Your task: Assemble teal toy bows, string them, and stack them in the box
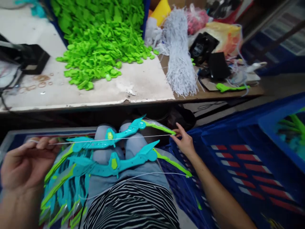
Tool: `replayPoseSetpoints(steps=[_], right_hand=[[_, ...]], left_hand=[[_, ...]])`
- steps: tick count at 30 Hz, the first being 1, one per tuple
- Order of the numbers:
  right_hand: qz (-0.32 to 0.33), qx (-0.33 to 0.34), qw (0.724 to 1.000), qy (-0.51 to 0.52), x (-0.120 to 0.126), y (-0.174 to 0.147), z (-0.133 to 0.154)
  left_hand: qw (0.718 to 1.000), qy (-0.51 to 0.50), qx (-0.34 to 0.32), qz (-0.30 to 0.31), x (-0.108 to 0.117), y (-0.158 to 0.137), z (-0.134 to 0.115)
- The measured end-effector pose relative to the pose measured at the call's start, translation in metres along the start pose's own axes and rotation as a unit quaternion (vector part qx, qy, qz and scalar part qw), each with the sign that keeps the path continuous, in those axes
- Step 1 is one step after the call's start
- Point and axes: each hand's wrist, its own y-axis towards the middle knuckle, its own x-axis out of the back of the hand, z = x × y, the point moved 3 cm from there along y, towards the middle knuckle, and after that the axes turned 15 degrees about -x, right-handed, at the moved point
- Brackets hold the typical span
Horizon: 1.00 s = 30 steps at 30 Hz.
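Head view: the farther toy bow (128,130) lies between the hands (186,143).

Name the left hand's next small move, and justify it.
Probably lower the left hand toward the left tip of the upper bow, bringing the white string along: it runs straight from the right tip, which the right hand pinches, to the left hand, clear of the left tip.

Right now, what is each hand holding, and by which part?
The left hand holds the taut white string near its left end; the right hand pinches the upper toy bow by its green right tip.
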Motion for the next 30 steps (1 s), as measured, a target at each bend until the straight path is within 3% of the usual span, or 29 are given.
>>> replayPoseSetpoints(steps=[3, 5, 7, 9, 11, 14, 17, 21, 24, 27, 30], right_hand=[[-0.048, 0.023, 0.996, -0.067, 0.002, 0.023, 0.023], [-0.105, 0.075, 0.988, -0.087, -0.004, 0.031, 0.058], [-0.099, 0.158, 0.981, -0.060, -0.025, 0.027, 0.108], [0.011, 0.266, 0.963, -0.031, -0.064, 0.008, 0.163], [0.159, 0.376, 0.911, -0.064, -0.112, -0.021, 0.211], [0.256, 0.434, 0.840, -0.200, -0.171, -0.054, 0.252], [0.320, 0.418, 0.813, -0.250, -0.194, -0.050, 0.262], [0.473, 0.372, 0.790, -0.118, -0.187, -0.009, 0.258], [0.573, 0.285, 0.766, -0.061, -0.183, 0.016, 0.253], [0.627, 0.205, 0.751, -0.042, -0.186, 0.025, 0.252], [0.645, 0.173, 0.744, -0.034, -0.190, 0.027, 0.255]], left_hand=[[0.996, -0.077, 0.006, -0.044, -0.009, -0.021, 0.005], [0.997, -0.072, -0.001, -0.037, -0.022, -0.032, 0.013], [0.998, -0.061, 0.005, -0.020, -0.035, -0.043, 0.021], [0.998, -0.062, 0.027, 0.013, -0.047, -0.057, 0.027], [0.994, -0.071, 0.059, 0.055, -0.059, -0.070, 0.031], [0.988, -0.102, 0.084, 0.082, -0.066, -0.080, 0.033], [0.987, -0.131, 0.075, 0.047, -0.056, -0.076, 0.032], [0.992, -0.108, 0.024, -0.055, -0.022, -0.060, 0.034], [0.984, -0.057, -0.026, -0.166, 0.012, -0.051, 0.038], [0.964, 0.014, -0.072, -0.257, 0.044, -0.046, 0.040], [0.956, 0.089, -0.086, -0.265, 0.064, -0.039, 0.041]])
